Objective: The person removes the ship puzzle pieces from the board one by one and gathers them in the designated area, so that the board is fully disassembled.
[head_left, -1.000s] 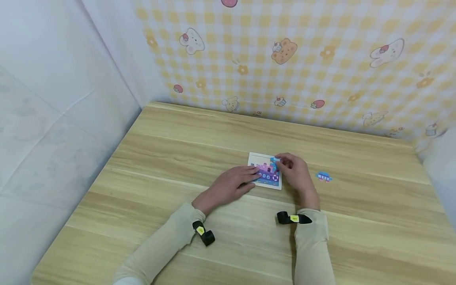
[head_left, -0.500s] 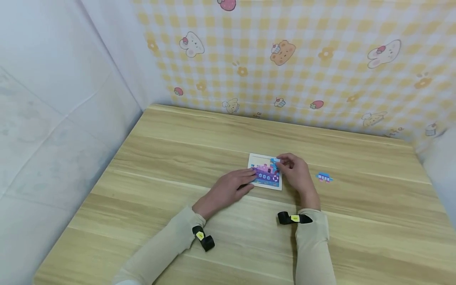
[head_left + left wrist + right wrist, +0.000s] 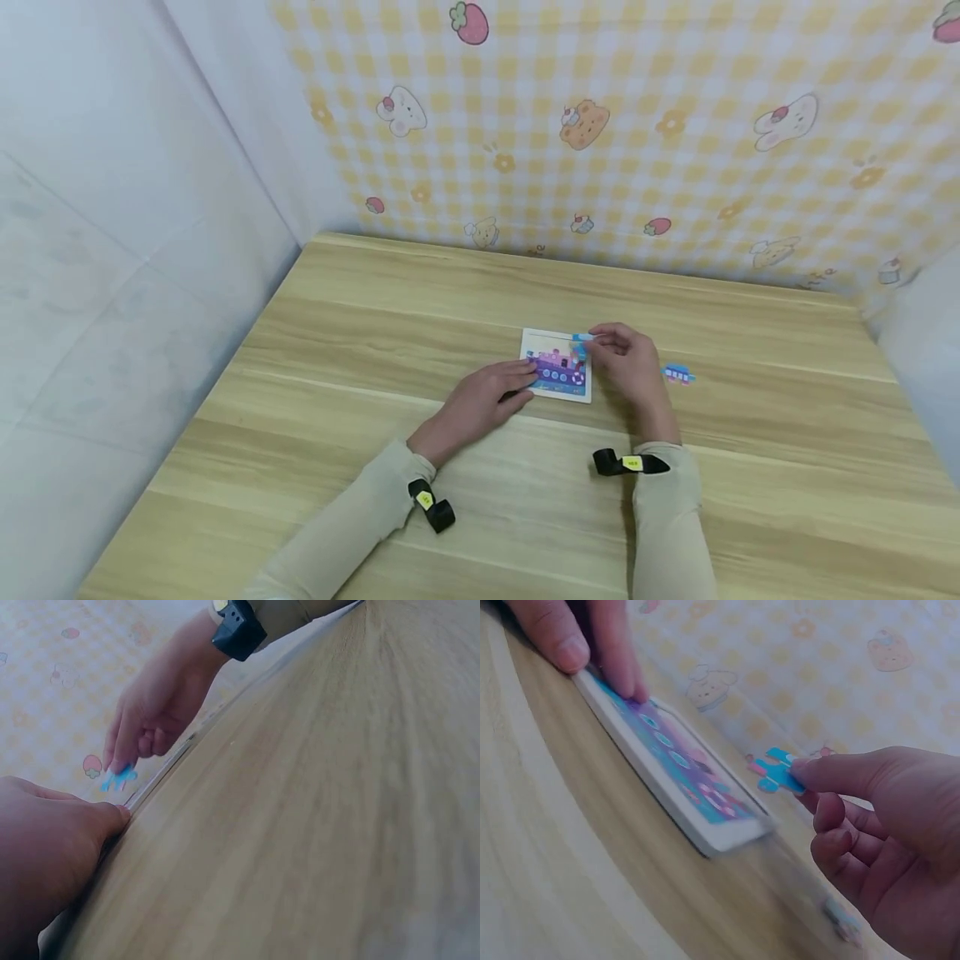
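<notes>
A small jigsaw board [image 3: 534, 336] with a white rim lies on the table, its lower part filled with a purple and pink ship picture. My left hand [image 3: 480, 406] rests at its left side, straight fingers on the picture and thumb by the near edge. Over the upper right corner, my right hand [image 3: 632, 367] pinches a blue jigsaw piece [image 3: 775, 772] between thumb and index finger. In the right wrist view that piece is held above the board, apart from it. The upper part of the board shows a pale, unfilled area.
Another blue and pink jigsaw piece [image 3: 678, 374] lies on the wooden table [image 3: 360, 333] to the right of my right hand. A yellow checked cloth [image 3: 525, 117] hangs behind the table, and a white sheet [image 3: 150, 250] hangs at the left.
My right hand has shifted slightly right with the blue jigsaw piece. My left fingers have drawn back a little to the left on the board. The head view has tilted up slightly.
</notes>
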Demonstrator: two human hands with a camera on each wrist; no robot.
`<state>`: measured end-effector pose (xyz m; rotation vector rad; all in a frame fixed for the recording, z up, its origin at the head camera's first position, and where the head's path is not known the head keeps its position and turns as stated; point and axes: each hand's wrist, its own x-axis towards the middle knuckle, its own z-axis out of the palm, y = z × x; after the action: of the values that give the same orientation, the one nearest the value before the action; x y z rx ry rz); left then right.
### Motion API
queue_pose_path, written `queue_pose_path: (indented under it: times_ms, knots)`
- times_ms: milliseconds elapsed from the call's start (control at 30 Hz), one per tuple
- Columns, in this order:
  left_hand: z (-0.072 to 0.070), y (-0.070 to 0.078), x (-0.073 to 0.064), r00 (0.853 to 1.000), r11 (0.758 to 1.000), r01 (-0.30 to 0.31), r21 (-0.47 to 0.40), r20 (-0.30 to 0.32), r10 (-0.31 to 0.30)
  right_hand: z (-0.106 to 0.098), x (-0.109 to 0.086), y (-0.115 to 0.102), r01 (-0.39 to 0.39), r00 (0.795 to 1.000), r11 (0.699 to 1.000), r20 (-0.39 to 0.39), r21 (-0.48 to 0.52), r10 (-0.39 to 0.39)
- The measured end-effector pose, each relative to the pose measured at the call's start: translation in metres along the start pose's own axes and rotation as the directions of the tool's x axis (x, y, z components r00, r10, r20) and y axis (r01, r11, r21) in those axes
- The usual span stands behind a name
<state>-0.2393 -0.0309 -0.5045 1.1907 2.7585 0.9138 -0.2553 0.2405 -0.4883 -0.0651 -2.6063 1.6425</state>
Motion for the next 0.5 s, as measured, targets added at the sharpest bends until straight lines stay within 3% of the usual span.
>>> queue_pose_path:
  times_ms: [167,333,500]
  knots:
    - [0.004,-0.002,0.0,1.0,1.0,0.021,0.0,-0.001,-0.021,-0.037,-0.016,0.007,-0.016,0.998,0.999,-0.066,0.04,0.018]
    - [0.004,-0.003,0.0,1.0,1.0,0.017,0.001,-0.005,-0.017,-0.093,-0.038,0.023,-0.084,0.982,0.995,-0.162,0.06,0.093]
    - [0.004,-0.003,0.001,1.0,1.0,0.008,-0.012,-0.007,-0.008,-0.146,-0.058,0.04,-0.148,0.969,0.988,-0.193,0.045,0.154]
